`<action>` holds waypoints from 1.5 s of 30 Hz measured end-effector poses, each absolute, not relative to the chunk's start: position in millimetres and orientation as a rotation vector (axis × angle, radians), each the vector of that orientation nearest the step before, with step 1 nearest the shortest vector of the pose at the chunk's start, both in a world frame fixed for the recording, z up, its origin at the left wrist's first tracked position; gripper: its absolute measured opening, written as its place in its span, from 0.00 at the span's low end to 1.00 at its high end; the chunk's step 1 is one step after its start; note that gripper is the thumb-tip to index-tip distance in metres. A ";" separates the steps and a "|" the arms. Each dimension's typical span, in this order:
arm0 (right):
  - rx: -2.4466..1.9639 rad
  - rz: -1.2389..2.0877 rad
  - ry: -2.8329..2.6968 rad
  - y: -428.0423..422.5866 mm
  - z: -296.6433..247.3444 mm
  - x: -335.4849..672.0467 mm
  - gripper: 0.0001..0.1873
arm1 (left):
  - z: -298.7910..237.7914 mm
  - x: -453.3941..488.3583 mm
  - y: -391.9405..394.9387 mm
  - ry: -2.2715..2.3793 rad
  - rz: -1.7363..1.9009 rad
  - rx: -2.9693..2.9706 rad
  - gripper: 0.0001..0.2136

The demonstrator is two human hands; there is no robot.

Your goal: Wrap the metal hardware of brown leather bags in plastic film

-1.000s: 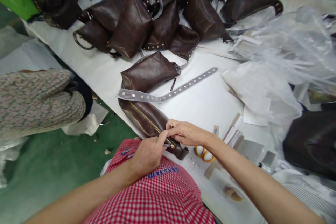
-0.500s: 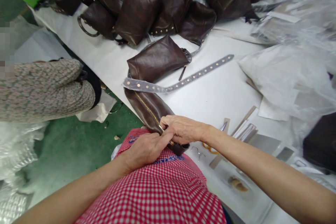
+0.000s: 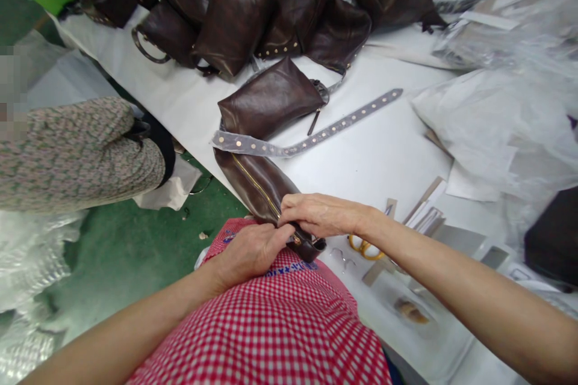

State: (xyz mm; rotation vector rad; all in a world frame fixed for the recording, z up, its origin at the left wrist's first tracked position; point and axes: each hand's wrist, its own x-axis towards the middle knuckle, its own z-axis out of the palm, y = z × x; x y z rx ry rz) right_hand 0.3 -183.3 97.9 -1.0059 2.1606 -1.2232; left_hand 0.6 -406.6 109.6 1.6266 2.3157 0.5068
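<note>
A dark brown leather bag [image 3: 259,183] with a gold zipper lies at the table's near edge, its end against the red checked apron. My left hand [image 3: 255,249] is closed on the bag's near end, thumb stretched toward the zipper's end. Pinched fingers of my right hand [image 3: 311,215] grip the bag at the zipper from the other side; the zipper pull is hidden under them. Across the bag's far end lies a studded strap [image 3: 311,139] in clear plastic film. Just beyond it sits another brown leather bag [image 3: 273,96].
Several brown leather bags [image 3: 235,12] are piled at the back. Plastic bags [image 3: 506,126] cover the right side. Yellow-handled scissors [image 3: 365,248] and a clear plastic tray [image 3: 433,337] lie near my right forearm. A person in a patterned garment [image 3: 76,156] is at the left.
My right hand has shifted slightly up and right along the zipper. My left hand keeps nearly the same place. The bag and strap have hardly moved.
</note>
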 end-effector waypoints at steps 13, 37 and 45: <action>-1.181 -0.966 2.263 -193.5 93.6 -3.2 0.05 | 108.0 -0.8 -407.9 2.263 0.461 1.567 0.12; -0.290 -0.741 2.974 -211.2 89.7 86.4 0.13 | 103.4 -20.9 -353.9 1.891 0.711 0.621 0.11; 0.089 -1.808 2.767 -205.3 71.0 113.6 0.08 | 107.4 -29.3 -356.9 1.857 0.667 0.776 0.08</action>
